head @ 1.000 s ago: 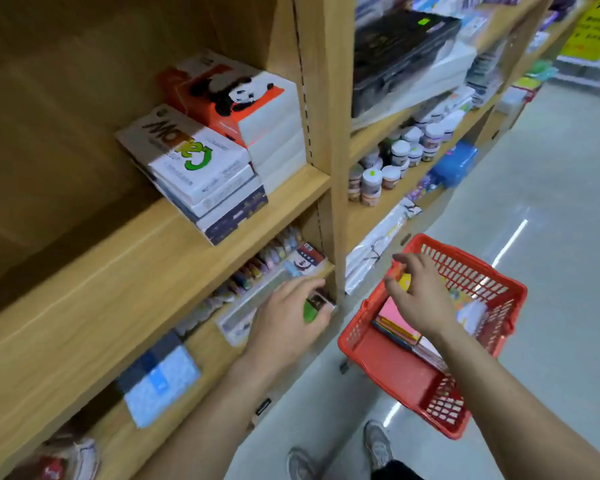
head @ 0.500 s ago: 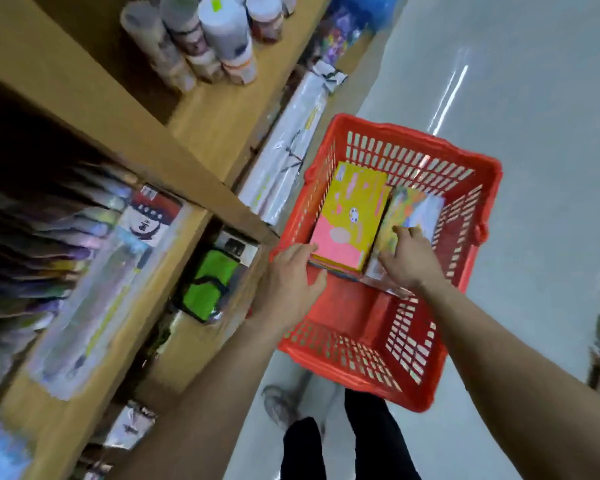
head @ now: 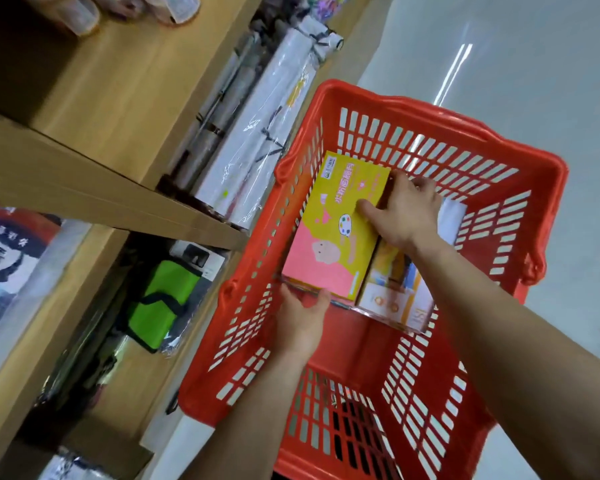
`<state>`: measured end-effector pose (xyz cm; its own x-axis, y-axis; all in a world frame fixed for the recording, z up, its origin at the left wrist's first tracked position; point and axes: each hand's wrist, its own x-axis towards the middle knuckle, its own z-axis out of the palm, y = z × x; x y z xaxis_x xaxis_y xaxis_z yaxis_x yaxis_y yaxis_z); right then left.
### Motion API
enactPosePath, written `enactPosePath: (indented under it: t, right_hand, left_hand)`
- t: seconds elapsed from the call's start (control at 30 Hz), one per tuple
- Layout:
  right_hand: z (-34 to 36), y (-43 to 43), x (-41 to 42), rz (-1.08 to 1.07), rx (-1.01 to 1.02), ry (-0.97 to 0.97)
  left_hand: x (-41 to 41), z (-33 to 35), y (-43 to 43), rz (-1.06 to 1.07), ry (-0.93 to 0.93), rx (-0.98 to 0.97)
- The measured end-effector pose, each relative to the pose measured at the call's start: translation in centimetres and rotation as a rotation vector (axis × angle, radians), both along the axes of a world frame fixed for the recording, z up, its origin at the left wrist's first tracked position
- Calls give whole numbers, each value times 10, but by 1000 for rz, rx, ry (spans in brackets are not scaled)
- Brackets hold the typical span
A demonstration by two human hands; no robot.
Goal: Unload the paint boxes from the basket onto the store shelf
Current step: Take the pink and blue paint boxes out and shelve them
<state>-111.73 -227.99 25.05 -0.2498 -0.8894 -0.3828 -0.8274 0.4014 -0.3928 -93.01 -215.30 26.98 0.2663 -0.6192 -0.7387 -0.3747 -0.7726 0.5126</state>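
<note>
A person reaches with both bare hands into a red plastic basket (head: 388, 109) standing on the pale shop floor (head: 534, 64) beside a wooden store shelf (head: 94, 199). The right hand (head: 407, 211) lies over the far right corner of a yellow and pink paint box (head: 336, 230), thumb pressed flat on its top face and fingers curled down over its far edge, so that the grip is closed on the box. The left hand (head: 300, 315) sits at the box's near edge, thumb up against the front and fingers tucked underneath and out of sight; it touches the box, but whether it has a firm hold cannot be told. The paint box lies flat inside the basket, in its far left part, on top of other goods. Just to its right, and partly under the right forearm, stands a second box (head: 392, 292) in orange, white and blue, and a white packet (head: 451, 220) shows beyond the right hand against the basket's slatted wall. A clear plastic edge runs along the front of the boxes. On the shelf's lower level, left of the basket, lies a bright green pouch (head: 160, 303) with black trim, wrapped in film. Above it, long white rolls (head: 257, 140) in clear wrapping lie lengthwise on another board, close to the basket's left rim. The near half of the basket floor is bare red plastic.
</note>
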Motion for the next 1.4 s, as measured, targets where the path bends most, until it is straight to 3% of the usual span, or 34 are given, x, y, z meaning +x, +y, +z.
enactPosePath:
  t: [0.27,0.53,0.9,1.1,1.27,1.4]
  right_hand:
    - [2,-4,-2,106,69,106]
    - [3,7,1,180,10,179]
    - [-4,-7,4,262,27,-6]
    - [-1,-5,4,223,-1,-54]
    - [23,-6,7,147,-4,-244]
    - [46,10,6,-56,-75,-505]
  left_hand:
    - [-16,-4,1,159,-99,-27]
    - [-9,-6,10,132,-108,-50]
    - [-17,-13,12,161,-60,-36]
    - [-15,-3,15,383,181,-53]
    - [-15,34,33,421,245,-157]
    - [-5,61,45,404,236,-227]
